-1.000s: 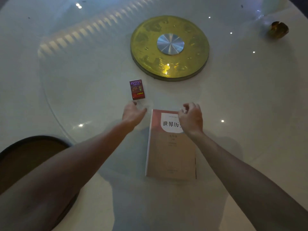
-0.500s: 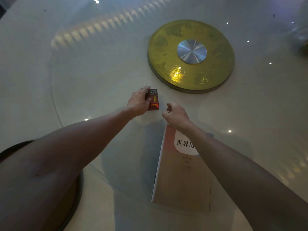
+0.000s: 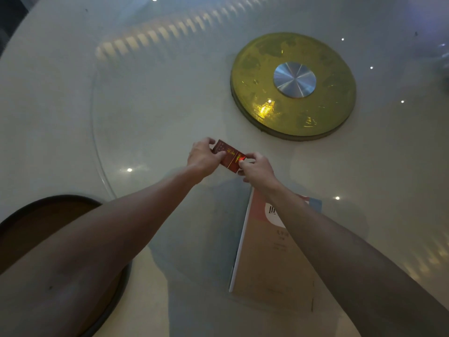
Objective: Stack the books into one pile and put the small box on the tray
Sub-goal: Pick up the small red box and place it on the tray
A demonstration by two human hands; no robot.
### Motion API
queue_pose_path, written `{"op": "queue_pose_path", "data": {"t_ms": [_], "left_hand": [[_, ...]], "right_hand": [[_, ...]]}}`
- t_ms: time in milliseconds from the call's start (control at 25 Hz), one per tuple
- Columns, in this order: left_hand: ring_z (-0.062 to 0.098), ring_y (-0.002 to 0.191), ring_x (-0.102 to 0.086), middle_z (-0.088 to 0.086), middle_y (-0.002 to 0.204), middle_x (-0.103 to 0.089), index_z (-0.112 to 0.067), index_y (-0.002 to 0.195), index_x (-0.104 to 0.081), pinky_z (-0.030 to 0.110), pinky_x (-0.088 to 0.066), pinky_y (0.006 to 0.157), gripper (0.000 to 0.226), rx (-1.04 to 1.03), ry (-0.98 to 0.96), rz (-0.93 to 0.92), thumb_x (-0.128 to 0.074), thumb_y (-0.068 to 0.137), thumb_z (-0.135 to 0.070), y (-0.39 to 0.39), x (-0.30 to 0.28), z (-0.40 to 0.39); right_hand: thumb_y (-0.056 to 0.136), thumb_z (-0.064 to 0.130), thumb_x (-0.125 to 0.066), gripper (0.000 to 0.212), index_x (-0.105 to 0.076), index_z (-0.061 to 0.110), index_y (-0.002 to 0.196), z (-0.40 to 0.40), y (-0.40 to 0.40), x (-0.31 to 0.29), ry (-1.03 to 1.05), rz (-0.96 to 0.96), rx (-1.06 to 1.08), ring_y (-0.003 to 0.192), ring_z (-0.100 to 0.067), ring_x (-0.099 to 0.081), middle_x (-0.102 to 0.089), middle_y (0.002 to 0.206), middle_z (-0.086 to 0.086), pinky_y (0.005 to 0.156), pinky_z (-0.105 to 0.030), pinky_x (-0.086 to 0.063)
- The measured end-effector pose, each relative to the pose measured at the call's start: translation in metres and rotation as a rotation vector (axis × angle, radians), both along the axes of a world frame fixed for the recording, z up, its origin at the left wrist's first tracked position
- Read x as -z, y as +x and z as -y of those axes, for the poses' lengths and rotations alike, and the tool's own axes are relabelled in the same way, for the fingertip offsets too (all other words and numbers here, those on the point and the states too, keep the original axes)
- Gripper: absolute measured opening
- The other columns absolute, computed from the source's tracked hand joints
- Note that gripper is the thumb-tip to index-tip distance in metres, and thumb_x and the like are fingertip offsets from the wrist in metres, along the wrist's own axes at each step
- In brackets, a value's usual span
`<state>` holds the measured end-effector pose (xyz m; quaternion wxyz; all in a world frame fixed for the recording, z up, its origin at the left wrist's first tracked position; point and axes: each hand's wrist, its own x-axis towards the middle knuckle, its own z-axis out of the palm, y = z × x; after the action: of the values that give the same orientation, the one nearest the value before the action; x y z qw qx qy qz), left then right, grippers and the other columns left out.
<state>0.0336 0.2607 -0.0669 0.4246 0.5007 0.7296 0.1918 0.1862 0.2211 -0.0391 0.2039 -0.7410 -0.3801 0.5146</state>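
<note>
- Head view: both hands grip a small red box (image 3: 229, 155) above a pale round table (image 3: 60, 117).
- Left hand (image 3: 202, 158) pinches the box's left end; right hand (image 3: 257, 167) pinches its right end.
- Books (image 3: 269, 259) lie stacked under the right forearm.
- Dark tray (image 3: 31, 215) sits at lower left, well apart from the box.

A round, pale, glossy table (image 3: 60, 122) reflects ceiling lights across its surface. On it rests a large clear glass turntable (image 3: 145, 98), centred on a gold disc (image 3: 255, 76) with a silver hub (image 3: 294, 79). A pile of books (image 3: 267, 259), the top cover beige and salmon, lies flat on the glass near its front edge. A dark round tray (image 3: 36, 220) sits on the table's near left part, beside the glass rim.
</note>
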Motion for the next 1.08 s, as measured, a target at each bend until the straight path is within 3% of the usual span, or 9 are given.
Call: {"op": "queue_pose_path", "data": {"t_ms": [120,280,400,640,800,960,1080], "left_hand": [[0.018,0.083,-0.069,0.002,0.091,-0.073,-0.026,0.112,-0.068,0.031,-0.054,0.069,0.031,-0.038,0.01,0.084,-0.07,0.084,-0.036,-0.018,-0.013,0.018],[0.022,0.068,-0.069,0.012,0.086,-0.074,-0.017,0.099,-0.068,0.038,-0.058,0.069,0.017,-0.172,-0.021,0.219,-0.07,0.087,-0.03,-0.051,-0.025,0.055],[0.022,0.059,-0.071,0.017,0.086,-0.073,-0.012,0.088,-0.06,0.04,-0.06,0.063,0.015,-0.284,-0.024,0.35,-0.072,0.089,-0.021,-0.086,-0.036,0.095],[0.02,0.061,-0.07,0.018,0.084,-0.071,-0.003,0.113,-0.06,0.031,-0.06,0.06,0.031,-0.463,-0.004,0.556,-0.075,0.087,-0.011,-0.163,-0.043,0.195],[0.015,0.062,-0.069,0.013,0.082,-0.074,-0.009,0.102,-0.066,0.035,-0.058,0.065,0.02,-0.626,0.018,0.548,-0.075,0.087,-0.016,-0.215,-0.035,0.26],[0.011,0.072,-0.071,0.004,0.082,-0.076,-0.017,0.098,-0.073,0.028,-0.056,0.062,0.016,-0.732,0.007,0.454,-0.073,0.088,-0.029,-0.261,-0.022,0.31],[0.007,0.081,-0.07,-0.006,0.087,-0.076,-0.021,0.094,-0.078,0.017,-0.049,0.06,0.014,-0.763,0.002,0.346,-0.072,0.088,-0.032,-0.289,-0.012,0.338]], "right_hand": [[0.097,0.006,-0.06,0.04,-0.055,0.001,0.137,0.007,-0.009,-0.016,0.049,-0.038,0.014,0.093,-0.032,-0.071,-0.07,0.116,-0.025,0.082,-0.045,-0.057],[0.096,0.006,-0.063,0.039,-0.056,-0.001,0.133,0.019,-0.031,-0.031,0.072,-0.05,0.015,0.091,-0.031,-0.07,-0.069,0.118,-0.023,0.083,-0.047,-0.059],[0.096,0.006,-0.063,0.027,-0.066,-0.002,0.121,0.033,-0.063,-0.04,0.09,-0.085,-0.052,0.084,-0.025,-0.069,-0.071,0.108,-0.019,0.073,-0.036,-0.056],[0.093,-0.002,-0.062,0.036,-0.068,0.003,0.128,0.072,-0.17,-0.051,0.075,-0.163,-0.304,0.091,-0.023,-0.066,-0.071,0.107,-0.013,0.086,-0.043,-0.057],[0.092,0.0,-0.064,0.042,-0.066,0.01,0.133,0.109,-0.245,-0.043,0.069,-0.105,-0.531,0.093,-0.019,-0.068,-0.072,0.111,-0.006,0.08,-0.031,-0.059],[0.093,0.015,-0.071,0.044,-0.062,0.015,0.136,0.141,-0.304,-0.03,0.065,-0.003,-0.672,0.107,-0.022,-0.069,-0.067,0.119,-0.002,0.091,-0.04,-0.062],[0.094,0.02,-0.072,0.038,-0.065,0.019,0.131,0.164,-0.341,-0.017,0.122,0.05,-0.812,0.095,-0.009,-0.066,-0.067,0.116,0.002,0.07,-0.022,-0.057]]}}
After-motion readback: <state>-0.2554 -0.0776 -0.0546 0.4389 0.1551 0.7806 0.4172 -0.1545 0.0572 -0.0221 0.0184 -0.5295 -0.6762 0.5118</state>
